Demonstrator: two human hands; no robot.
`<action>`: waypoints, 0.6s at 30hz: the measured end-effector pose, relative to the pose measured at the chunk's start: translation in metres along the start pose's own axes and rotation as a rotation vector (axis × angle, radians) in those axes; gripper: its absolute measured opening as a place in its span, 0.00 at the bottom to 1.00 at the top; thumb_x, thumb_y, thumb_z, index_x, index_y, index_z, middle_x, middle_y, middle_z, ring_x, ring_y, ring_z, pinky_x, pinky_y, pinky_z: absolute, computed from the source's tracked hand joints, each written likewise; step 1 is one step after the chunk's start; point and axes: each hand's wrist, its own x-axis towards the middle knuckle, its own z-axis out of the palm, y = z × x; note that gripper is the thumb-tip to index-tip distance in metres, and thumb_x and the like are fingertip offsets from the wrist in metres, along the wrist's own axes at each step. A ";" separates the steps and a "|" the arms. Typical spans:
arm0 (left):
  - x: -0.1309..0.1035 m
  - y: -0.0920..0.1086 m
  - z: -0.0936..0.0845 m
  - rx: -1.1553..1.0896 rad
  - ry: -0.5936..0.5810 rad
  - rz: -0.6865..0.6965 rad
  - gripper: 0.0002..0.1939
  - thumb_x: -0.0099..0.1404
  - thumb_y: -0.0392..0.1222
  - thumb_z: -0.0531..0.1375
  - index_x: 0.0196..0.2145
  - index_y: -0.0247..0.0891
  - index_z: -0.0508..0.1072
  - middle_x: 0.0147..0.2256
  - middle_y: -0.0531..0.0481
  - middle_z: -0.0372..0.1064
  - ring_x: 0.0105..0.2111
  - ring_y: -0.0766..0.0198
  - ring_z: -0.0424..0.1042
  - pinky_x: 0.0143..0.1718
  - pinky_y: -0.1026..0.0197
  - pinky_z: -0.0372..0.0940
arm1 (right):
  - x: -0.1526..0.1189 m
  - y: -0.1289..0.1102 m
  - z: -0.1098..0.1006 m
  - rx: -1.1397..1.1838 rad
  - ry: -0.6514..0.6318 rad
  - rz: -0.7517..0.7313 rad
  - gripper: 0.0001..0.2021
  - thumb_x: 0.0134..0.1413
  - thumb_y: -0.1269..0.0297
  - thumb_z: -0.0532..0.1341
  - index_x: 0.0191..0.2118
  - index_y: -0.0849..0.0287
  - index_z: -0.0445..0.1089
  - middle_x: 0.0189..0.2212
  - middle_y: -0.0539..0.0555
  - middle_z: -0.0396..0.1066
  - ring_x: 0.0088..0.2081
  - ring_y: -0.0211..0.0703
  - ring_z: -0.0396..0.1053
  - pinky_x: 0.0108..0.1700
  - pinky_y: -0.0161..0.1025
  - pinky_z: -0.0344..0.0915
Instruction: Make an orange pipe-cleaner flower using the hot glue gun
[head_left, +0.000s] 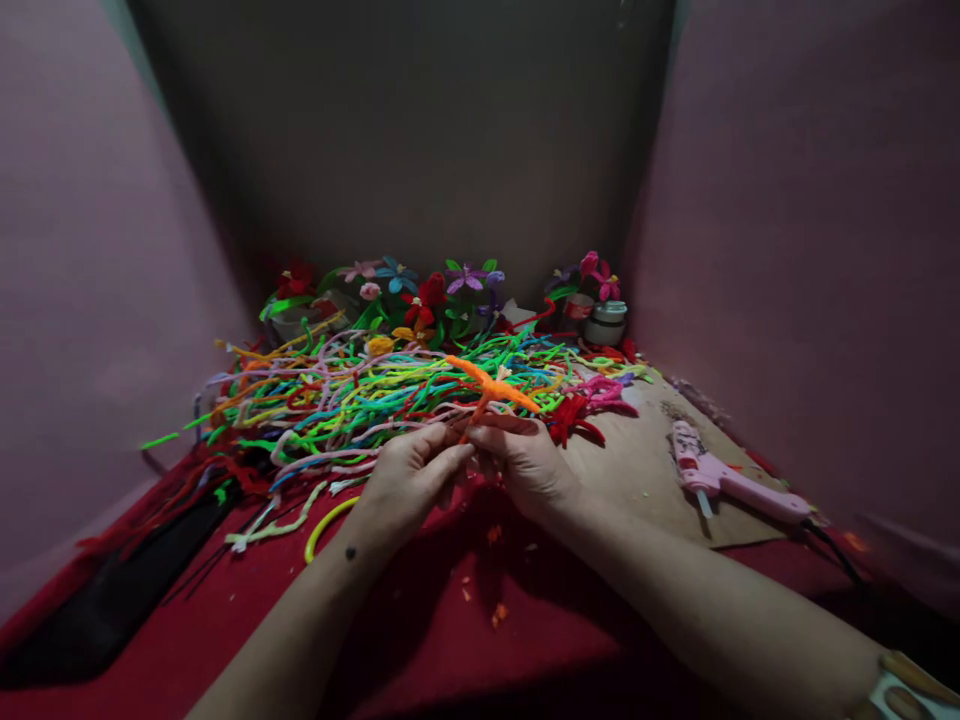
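An orange pipe-cleaner flower with long narrow petals and a small pale centre rises above my fingertips. My left hand is closed in a pinch at its lower part. From the other side my right hand pinches the same spot, thumb close to the left thumb. The fingers hide the flower's underside and any stem. Just behind the hands spreads a heap of pipe cleaners in green, pink, blue, yellow and orange. Red looped petals lie right of the flower.
A pink glue gun rests on a cardboard sheet at right, its cord running off. Finished pipe-cleaner flowers and a small jar line the back. Orange scraps dot the red cloth. A black object lies left.
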 end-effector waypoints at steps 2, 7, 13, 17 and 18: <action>0.000 -0.001 0.000 0.000 0.018 0.006 0.11 0.56 0.42 0.58 0.21 0.33 0.68 0.15 0.57 0.60 0.12 0.77 0.54 0.13 0.71 0.47 | -0.002 -0.002 0.002 -0.024 -0.006 -0.001 0.04 0.43 0.66 0.63 0.25 0.61 0.72 0.17 0.47 0.62 0.20 0.32 0.54 0.23 0.34 0.50; -0.002 -0.001 -0.002 -0.145 -0.053 -0.036 0.12 0.59 0.45 0.57 0.24 0.33 0.69 0.16 0.56 0.64 0.10 0.77 0.54 0.11 0.72 0.47 | -0.004 -0.009 0.002 -0.097 -0.056 0.012 0.08 0.46 0.63 0.61 0.27 0.62 0.72 0.16 0.48 0.61 0.19 0.32 0.54 0.22 0.33 0.49; -0.003 -0.004 -0.005 -0.285 -0.185 -0.059 0.15 0.61 0.45 0.55 0.22 0.33 0.67 0.14 0.55 0.64 0.09 0.75 0.57 0.10 0.71 0.48 | -0.005 -0.019 0.005 -0.184 -0.097 -0.069 0.06 0.47 0.63 0.62 0.27 0.59 0.73 0.20 0.48 0.64 0.22 0.33 0.56 0.27 0.34 0.55; -0.002 -0.002 -0.005 -0.206 -0.266 0.011 0.17 0.62 0.48 0.53 0.23 0.32 0.69 0.19 0.49 0.69 0.14 0.69 0.66 0.18 0.66 0.61 | -0.015 -0.035 0.009 -0.332 -0.065 -0.132 0.08 0.49 0.61 0.60 0.25 0.57 0.73 0.19 0.49 0.64 0.24 0.37 0.60 0.29 0.38 0.60; -0.002 -0.002 -0.005 -0.165 -0.250 0.036 0.18 0.62 0.49 0.53 0.24 0.32 0.70 0.21 0.47 0.70 0.18 0.67 0.69 0.23 0.64 0.64 | -0.020 -0.039 0.008 -0.377 -0.025 -0.170 0.08 0.49 0.62 0.60 0.24 0.56 0.72 0.18 0.49 0.63 0.24 0.38 0.60 0.29 0.38 0.60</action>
